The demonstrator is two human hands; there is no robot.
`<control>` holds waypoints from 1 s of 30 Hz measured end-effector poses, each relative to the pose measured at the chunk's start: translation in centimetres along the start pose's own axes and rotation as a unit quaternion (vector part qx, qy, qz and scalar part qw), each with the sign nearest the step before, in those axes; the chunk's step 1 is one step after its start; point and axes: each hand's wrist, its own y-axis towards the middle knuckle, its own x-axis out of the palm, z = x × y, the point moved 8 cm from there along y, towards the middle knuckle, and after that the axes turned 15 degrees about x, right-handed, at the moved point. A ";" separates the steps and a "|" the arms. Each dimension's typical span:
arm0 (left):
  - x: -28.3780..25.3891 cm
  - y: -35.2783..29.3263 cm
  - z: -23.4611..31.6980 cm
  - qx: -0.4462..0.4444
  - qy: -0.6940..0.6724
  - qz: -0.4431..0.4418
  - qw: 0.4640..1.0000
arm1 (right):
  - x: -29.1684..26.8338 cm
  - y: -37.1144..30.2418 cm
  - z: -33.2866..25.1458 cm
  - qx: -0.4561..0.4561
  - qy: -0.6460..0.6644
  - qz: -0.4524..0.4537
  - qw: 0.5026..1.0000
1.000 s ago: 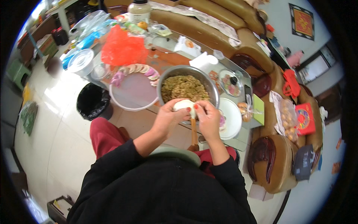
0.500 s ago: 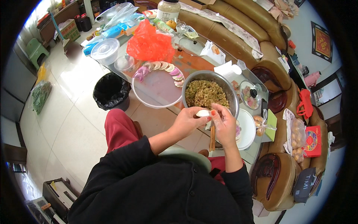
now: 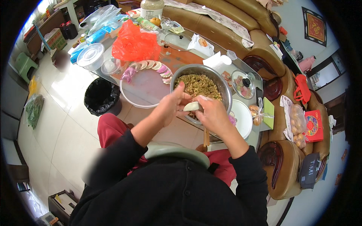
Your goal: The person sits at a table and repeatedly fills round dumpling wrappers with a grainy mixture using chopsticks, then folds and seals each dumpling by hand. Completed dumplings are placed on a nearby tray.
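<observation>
Over the near side of a steel bowl [image 3: 227,88], a pale, half-moon dumpling [image 3: 192,106] is pinched between the thumb and fingers of my right hand [image 3: 215,115]. On its left, my left hand [image 3: 167,108] is open, the thumb raised and apart, with fingertips close to the dumpling; whether they touch it is hard to see. Chopped greenish-brown filling [image 3: 201,86] lies in the bowl. Left of the bowl, a round tray [image 3: 145,88] carries several white and purple dumplings [image 3: 150,65] along its far rim.
A white plate [image 3: 244,118] sits right of the bowl, with chopsticks [image 3: 206,137] at the table's near edge. A glass lid [image 3: 242,83] lies beyond. Red plastic bag [image 3: 135,42] and lidded tub [image 3: 90,56] are at far left. A black-lined bin [image 3: 101,96] stands on the floor.
My hands have turned the dumpling, and its broad side now shows. The left thumb has lifted away from it. The whole view has shifted, with the table's things sliding left and slightly up.
</observation>
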 end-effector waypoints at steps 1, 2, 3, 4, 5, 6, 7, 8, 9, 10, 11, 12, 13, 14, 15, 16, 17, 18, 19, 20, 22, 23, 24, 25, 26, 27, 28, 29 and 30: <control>0.0 0.3 -0.3 -0.049 -0.073 0.009 0.996 | 0.1 0.1 -0.7 -0.027 0.028 -0.027 0.999; 0.4 0.6 -0.4 -0.063 -0.082 -0.006 0.995 | 0.2 0.2 -1.3 -0.042 0.033 -0.033 0.998; 0.9 1.1 -0.6 -0.076 -0.093 -0.021 0.993 | 0.4 0.4 -1.9 -0.059 0.037 -0.038 0.997; 1.2 1.3 -0.7 -0.087 -0.104 -0.037 0.990 | 0.5 0.6 -2.6 -0.077 0.040 -0.044 0.995; 2.0 1.1 -0.5 -0.085 -0.154 -0.087 0.981 | 0.6 1.1 -3.2 -0.073 0.042 -0.040 0.996; 1.6 1.3 -0.2 -0.055 -0.163 -0.072 0.982 | 0.7 1.5 -3.8 -0.068 0.045 -0.037 0.996; 1.2 1.4 0.1 -0.025 -0.172 -0.057 0.983 | 0.9 1.9 -4.2 -0.064 0.047 -0.035 0.996; 0.8 1.5 0.5 0.006 -0.180 -0.041 0.983 | 1.2 2.2 -4.5 -0.062 0.045 -0.031 0.997; 0.5 1.7 0.9 0.032 -0.211 -0.035 0.976 | 1.6 2.6 -4.7 -0.060 0.042 -0.026 0.997; -0.3 1.7 1.1 0.051 -0.215 -0.001 0.975 | 2.0 3.1 -4.9 -0.059 0.039 -0.022 0.997; -0.9 1.5 1.4 0.071 -0.220 0.033 0.972 | 2.3 3.5 -5.2 -0.068 0.039 -0.004 0.997; -1.6 1.2 1.7 0.090 -0.225 0.068 0.968 | 2.6 3.9 -5.6 -0.078 0.040 0.013 0.996; -2.2 1.1 2.3 0.128 -0.233 0.080 0.961 | 2.8 4.3 -6.1 -0.088 0.041 0.029 0.995; -2.8 1.0 2.8 0.166 -0.240 0.091 0.952 | 3.0 4.7 -6.8 -0.082 0.047 0.033 0.995; -3.6 0.9 3.3 0.203 -0.248 0.104 0.942 | 3.3 4.9 -7.6 -0.075 0.053 0.036 0.995; -4.1 0.8 3.8 0.227 -0.266 0.114 0.930 | 3.6 5.2 -8.2 -0.069 0.059 0.038 0.995; -4.8 0.5 4.4 0.251 -0.284 0.124 0.917 | 4.2 5.6 -8.7 -0.064 0.068 0.034 0.995; -5.5 0.3 4.9 0.274 -0.302 0.134 0.903 | 4.7 6.0 -9.2 -0.058 0.077 0.030 0.995; -6.4 0.1 5.3 0.296 -0.293 0.148 0.897 | 5.3 6.4 -9.7 -0.053 0.086 0.025 0.995; -7.4 -0.3 5.4 0.318 -0.283 0.162 0.890 | 6.0 6.6 -10.2 -0.066 0.088 0.023 0.994; -9.5 -0.7 5.4 0.346 -0.264 0.188 0.880 | 7.6 7.2 -10.9 -0.092 0.094 0.023 0.991; -10.8 -0.7 5.0 0.353 -0.256 0.202 0.877 | 8.7 7.8 -11.2 -0.089 0.103 -0.001 0.991; -11.8 -0.8 4.7 0.358 -0.247 0.214 0.875 | 9.6 8.4 -11.2 -0.084 0.112 -0.024 0.990; -12.7 -0.8 4.4 0.338 -0.266 0.204 0.879 | 10.6 9.0 -11.3 -0.078 0.122 -0.047 0.988; -14.9 -1.4 4.4 0.355 -0.235 0.257 0.868 | 12.0 9.9 -11.0 -0.054 0.129 -0.076 0.987; -16.8 -1.7 4.2 0.366 -0.208 0.303 0.855 | 13.1 11.0 -10.3 -0.024 0.130 -0.102 0.986; -19.1 -2.1 4.1 0.377 -0.177 0.350 0.839 | 14.5 12.3 -9.7 0.004 0.134 -0.128 0.983; -22.5 -2.4 3.6 0.397 -0.150 0.392 0.816 | 15.8 13.7 -9.3 0.014 0.125 -0.133 0.983; -25.7 -2.8 3.5 0.415 -0.121 0.434 0.790 | 17.0 15.1 -9.4 0.022 0.119 -0.130 0.984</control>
